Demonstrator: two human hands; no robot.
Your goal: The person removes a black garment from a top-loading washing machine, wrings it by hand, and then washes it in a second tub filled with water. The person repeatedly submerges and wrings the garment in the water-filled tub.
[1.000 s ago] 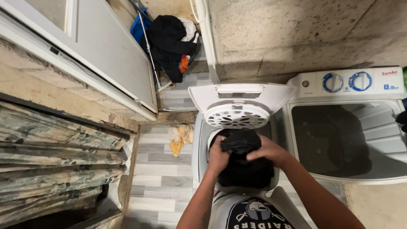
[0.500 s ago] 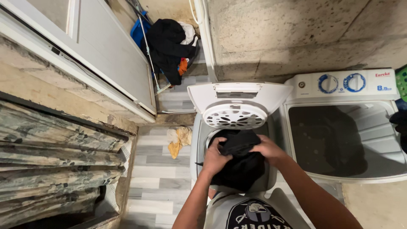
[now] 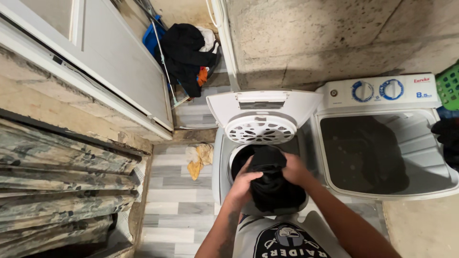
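A black garment (image 3: 271,184) hangs bunched over the round spinner tub (image 3: 237,160) of a white twin-tub washing machine (image 3: 334,102). My left hand (image 3: 245,185) grips its left side and my right hand (image 3: 295,170) grips its right side. The spinner lid (image 3: 262,107) stands open behind the tub, with a perforated white inner disc (image 3: 260,130) leaning on it. The wash tub (image 3: 420,143) to the right is open and holds murky water.
A heap of dark clothes (image 3: 186,52) lies by a blue container in the far corner. A yellowish rag (image 3: 198,158) lies on the grey plank floor. A white door (image 3: 110,57) is on the left, a green basket (image 3: 449,86) at the right edge.
Both hands have shifted on the black garment, bunching it and lifting it slightly over the spinner tub. The view has moved a little.
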